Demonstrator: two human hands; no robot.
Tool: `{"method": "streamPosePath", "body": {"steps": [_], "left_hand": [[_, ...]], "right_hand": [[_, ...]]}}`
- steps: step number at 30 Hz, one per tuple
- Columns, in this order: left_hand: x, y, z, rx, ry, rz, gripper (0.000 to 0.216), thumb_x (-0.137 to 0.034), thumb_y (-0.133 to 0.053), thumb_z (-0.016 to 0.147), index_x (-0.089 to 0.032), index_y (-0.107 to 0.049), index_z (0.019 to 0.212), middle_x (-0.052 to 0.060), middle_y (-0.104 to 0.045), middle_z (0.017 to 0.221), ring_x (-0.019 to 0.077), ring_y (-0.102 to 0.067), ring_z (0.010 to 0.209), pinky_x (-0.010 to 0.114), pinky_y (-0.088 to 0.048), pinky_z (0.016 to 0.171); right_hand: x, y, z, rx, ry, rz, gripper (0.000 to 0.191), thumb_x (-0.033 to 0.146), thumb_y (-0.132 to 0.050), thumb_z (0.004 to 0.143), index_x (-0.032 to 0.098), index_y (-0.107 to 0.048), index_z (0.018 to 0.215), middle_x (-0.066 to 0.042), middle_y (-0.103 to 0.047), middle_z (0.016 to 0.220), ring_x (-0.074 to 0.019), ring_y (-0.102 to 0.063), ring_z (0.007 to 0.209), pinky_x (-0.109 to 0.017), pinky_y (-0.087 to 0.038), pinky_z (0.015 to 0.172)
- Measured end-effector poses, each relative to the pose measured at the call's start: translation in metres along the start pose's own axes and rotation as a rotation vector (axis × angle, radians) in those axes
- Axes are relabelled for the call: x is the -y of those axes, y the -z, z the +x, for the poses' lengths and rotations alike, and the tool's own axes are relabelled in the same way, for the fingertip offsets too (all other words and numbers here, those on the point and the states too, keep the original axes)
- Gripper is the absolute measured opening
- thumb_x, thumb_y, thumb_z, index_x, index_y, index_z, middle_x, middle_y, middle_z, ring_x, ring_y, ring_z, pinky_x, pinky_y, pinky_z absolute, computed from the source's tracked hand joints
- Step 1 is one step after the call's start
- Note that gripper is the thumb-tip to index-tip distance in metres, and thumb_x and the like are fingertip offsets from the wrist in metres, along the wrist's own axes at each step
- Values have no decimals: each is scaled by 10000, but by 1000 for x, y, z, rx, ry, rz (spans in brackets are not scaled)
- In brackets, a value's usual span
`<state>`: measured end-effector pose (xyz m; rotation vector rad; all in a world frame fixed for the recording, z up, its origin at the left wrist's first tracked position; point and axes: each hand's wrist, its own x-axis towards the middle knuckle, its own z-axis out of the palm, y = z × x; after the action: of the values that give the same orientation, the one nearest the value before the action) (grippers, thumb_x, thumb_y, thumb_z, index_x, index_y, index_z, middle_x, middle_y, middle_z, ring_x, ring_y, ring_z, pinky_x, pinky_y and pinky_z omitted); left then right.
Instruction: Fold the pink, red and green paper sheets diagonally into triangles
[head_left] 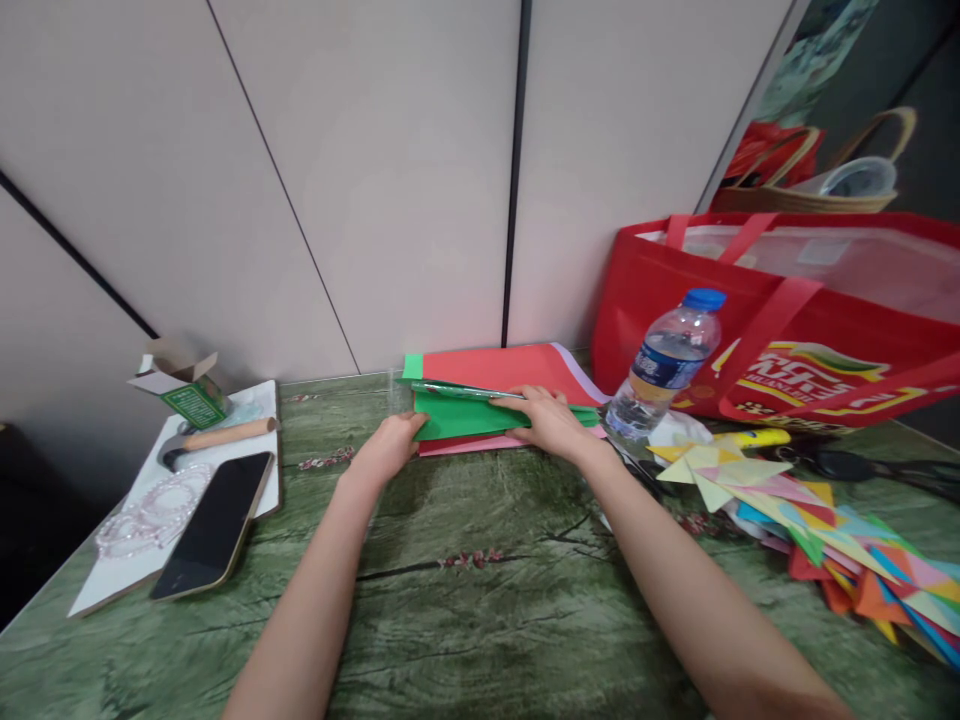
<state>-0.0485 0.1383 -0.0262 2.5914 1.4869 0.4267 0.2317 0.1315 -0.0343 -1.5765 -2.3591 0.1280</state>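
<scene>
We hold our left hand (pixel 390 447) closed on the green sheet (pixel 457 418) and rest our right hand (pixel 553 420), grip open, on the paper stack (pixel 495 365).

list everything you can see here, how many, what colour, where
paper stack: one, green, red and pink sheets, far middle of table
water bottle: one, clear, blue cap, right of stack
tote bag: one, red, far right
folded paper shapes: many, mixed colours, right side
white sheet: one, left side
phone: one, black, on white sheet
bracelets: a few, pale pink beads, beside phone
hammer: one, wooden handle, behind phone
small box: one, green and white, open, far left
table: one, green marbled
left hand: grips stack's left edge
right hand: flat on stack
</scene>
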Motion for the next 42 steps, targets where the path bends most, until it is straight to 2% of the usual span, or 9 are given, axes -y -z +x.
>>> {"method": "streamPosePath", "body": {"steps": [9, 13, 17, 22, 26, 30, 34, 38, 42], "left_hand": [[-1, -8, 6, -287, 76, -194, 249, -204, -518, 803, -167, -627, 1024, 76, -706, 926, 187, -663, 811, 325, -508, 797], [-2, -6, 9, -341, 88, -321, 291, -282, -486, 842, -155, -606, 1074, 76, -703, 1014, 164, -678, 819, 290, -533, 765], [-1, -4, 10, -304, 78, -366, 319, -311, -515, 836, -133, -590, 1090, 103, -688, 1064, 181, -682, 843, 307, -547, 754], [0, -5, 8, -199, 22, -286, 375, -147, -520, 793, -157, -554, 1166, 86, -666, 1107, 191, -640, 987, 354, -509, 872], [-8, -6, 2, -128, -29, -151, 680, 7, -437, 735, -201, -345, 1376, 113, -430, 1406, 206, -481, 1224, 370, -405, 1002], [-14, -9, 0, -76, -24, -9, 761, 30, -386, 749, -232, -192, 1437, 147, -300, 1471, 236, -518, 1181, 365, -443, 937], [-13, -13, 6, -72, -6, 137, 727, 10, -376, 776, -229, -180, 1434, 169, -341, 1426, 244, -578, 1071, 376, -461, 879], [-10, -10, 14, -70, -29, 260, 646, -13, -390, 794, -200, -268, 1400, 161, -451, 1307, 242, -600, 965, 395, -451, 861], [-11, -4, 20, -79, -71, 351, 597, -42, -434, 800, -212, -348, 1366, 141, -506, 1235, 240, -578, 993, 386, -418, 891]], "right_hand": [[1, 1, 0, -1, -1, 14, 513, 291, -600, 817, 395, -483, 1305, -79, -512, 1298, -303, -459, 1170, -512, -339, 928], [1, 1, 0, -4, -2, 16, 474, 287, -566, 843, 393, -490, 1299, -79, -519, 1289, -295, -466, 1162, -507, -343, 925], [2, 1, -1, -8, -7, 7, 449, 293, -546, 859, 388, -497, 1294, -77, -524, 1279, -290, -471, 1154, -490, -355, 914], [1, -1, 1, -14, -14, -5, 432, 267, -498, 885, 400, -492, 1296, -76, -534, 1270, -288, -471, 1146, -473, -360, 895], [-1, -3, 2, -15, -9, -7, 427, 270, -487, 895, 404, -484, 1301, -70, -535, 1270, -281, -473, 1147, -471, -353, 904], [0, -2, 1, -17, -12, 1, 419, 261, -484, 897, 384, -496, 1296, -78, -534, 1268, -276, -478, 1143, -464, -355, 905], [2, 0, 0, -12, -23, 13, 410, 251, -475, 898, 374, -505, 1288, -74, -535, 1268, -272, -475, 1149, -460, -358, 900], [2, 0, 1, -11, -32, 37, 405, 250, -474, 902, 370, -504, 1287, -68, -533, 1276, -262, -468, 1162, -455, -349, 911], [1, -1, 1, -17, -32, 31, 403, 261, -462, 911, 372, -493, 1298, -71, -530, 1280, -260, -461, 1169, -444, -351, 916]]}}
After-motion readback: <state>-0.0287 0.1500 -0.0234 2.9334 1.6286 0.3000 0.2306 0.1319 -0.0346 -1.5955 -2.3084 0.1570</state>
